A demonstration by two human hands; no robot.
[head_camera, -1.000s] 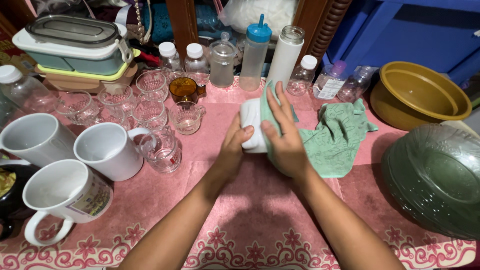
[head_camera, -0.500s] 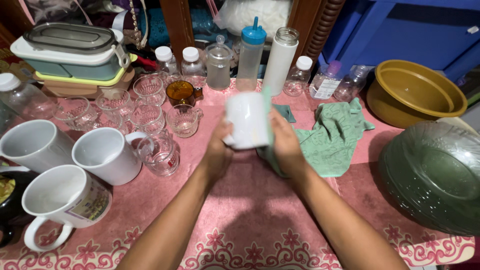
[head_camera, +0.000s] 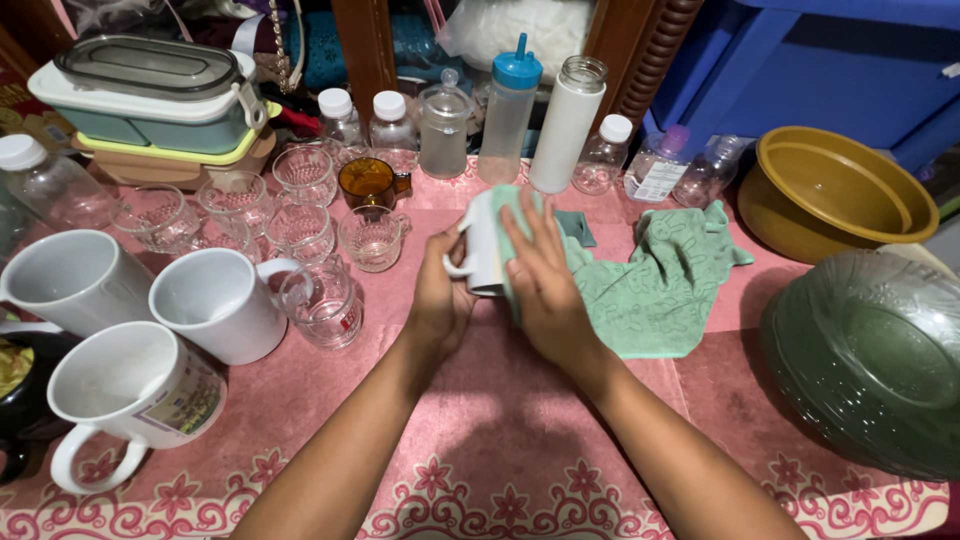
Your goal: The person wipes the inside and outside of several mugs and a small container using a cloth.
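My left hand (head_camera: 437, 296) grips a white mug (head_camera: 482, 247) by its handle side, holding it just above the pink tablecloth (head_camera: 500, 440). My right hand (head_camera: 545, 285) presses a green cloth (head_camera: 655, 280) flat against the mug's right side, fingers spread. The rest of the cloth trails to the right across the table. Most of the mug is hidden behind both hands and the cloth.
Three white mugs (head_camera: 215, 300) and several clear glass cups (head_camera: 300, 225) stand at the left, with an amber cup (head_camera: 368, 182). Bottles (head_camera: 510, 95) line the back. Stacked lunch boxes (head_camera: 150, 95) sit at back left. A yellow basin (head_camera: 835, 190) and a green bowl (head_camera: 870, 355) are at right.
The mug was lifted and turned between my hands, then lowered a little. Its handle now faces left, and my right hand has brought the cloth back over its side.
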